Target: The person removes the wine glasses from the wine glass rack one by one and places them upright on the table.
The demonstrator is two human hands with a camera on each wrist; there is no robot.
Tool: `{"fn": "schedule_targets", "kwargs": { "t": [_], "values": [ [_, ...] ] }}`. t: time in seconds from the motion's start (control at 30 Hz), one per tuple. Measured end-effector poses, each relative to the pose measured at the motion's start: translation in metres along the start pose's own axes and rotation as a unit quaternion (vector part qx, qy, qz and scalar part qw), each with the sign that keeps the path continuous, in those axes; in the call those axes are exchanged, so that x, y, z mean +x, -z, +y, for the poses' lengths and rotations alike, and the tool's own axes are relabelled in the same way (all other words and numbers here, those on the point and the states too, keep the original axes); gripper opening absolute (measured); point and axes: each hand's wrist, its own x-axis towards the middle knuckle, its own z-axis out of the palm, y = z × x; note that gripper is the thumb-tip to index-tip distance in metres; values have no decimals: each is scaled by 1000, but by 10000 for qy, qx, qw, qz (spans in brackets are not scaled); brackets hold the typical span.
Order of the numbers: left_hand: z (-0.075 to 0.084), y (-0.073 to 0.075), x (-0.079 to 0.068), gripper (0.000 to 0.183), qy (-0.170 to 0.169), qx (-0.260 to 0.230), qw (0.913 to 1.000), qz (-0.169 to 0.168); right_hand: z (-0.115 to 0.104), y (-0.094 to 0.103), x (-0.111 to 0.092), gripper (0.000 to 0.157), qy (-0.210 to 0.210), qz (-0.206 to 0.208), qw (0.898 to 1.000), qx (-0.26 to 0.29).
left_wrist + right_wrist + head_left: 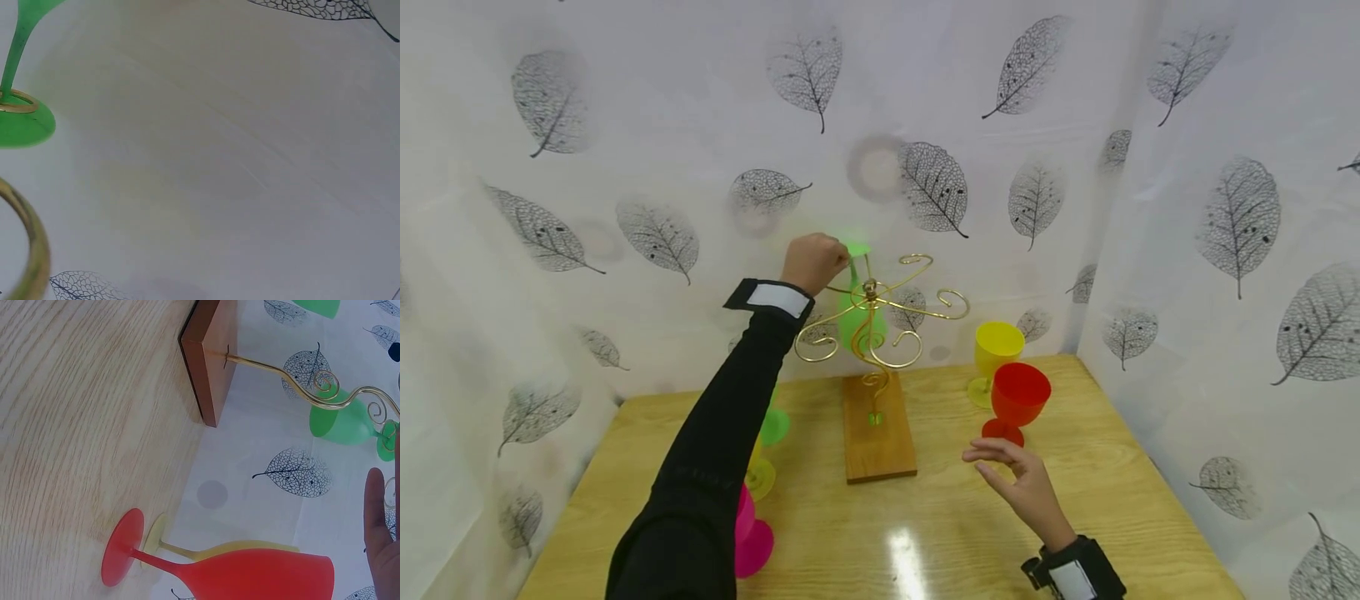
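My left hand (814, 262) reaches to the back of the gold scrollwork rack (870, 293), its fingers curled at the foot of a green goblet. That goblet (848, 310) hangs upside down; in the left wrist view a gold loop (24, 107) goes round its stem against the foot (28, 130). The fingertips are hidden. Above the table's right side, my right hand (1021, 482) has its fingers extended and holds nothing. Just beyond it a red goblet (1019, 396) stands upright. In the right wrist view, some fingers (375, 512) show at the right edge.
A wooden base (880, 458) supports the rack. Behind the red goblet stands a yellow goblet (997, 343). Left of the rack, partly covered by my sleeve, are a green foot (775, 426), a yellow foot (761, 480) and a pink goblet (754, 546). Leaf-patterned sheeting encloses the table.
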Motion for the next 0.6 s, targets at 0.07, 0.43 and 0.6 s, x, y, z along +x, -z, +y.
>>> {"fn": "schedule_targets", "kwargs": {
  "t": [0.07, 0.43, 0.6],
  "values": [
    [1, 2, -1, 18, 3, -18, 10000, 3, 1, 0, 0, 28, 1, -11, 10000, -7],
    [4, 13, -9, 11, -108, -255, 9996, -52, 1, -6, 1, 26, 4, -32, 10000, 34],
    [3, 17, -14, 10, -249, -299, 9989, 254, 2, -9, 3, 27, 99, -22, 9999, 105]
  ]
}}
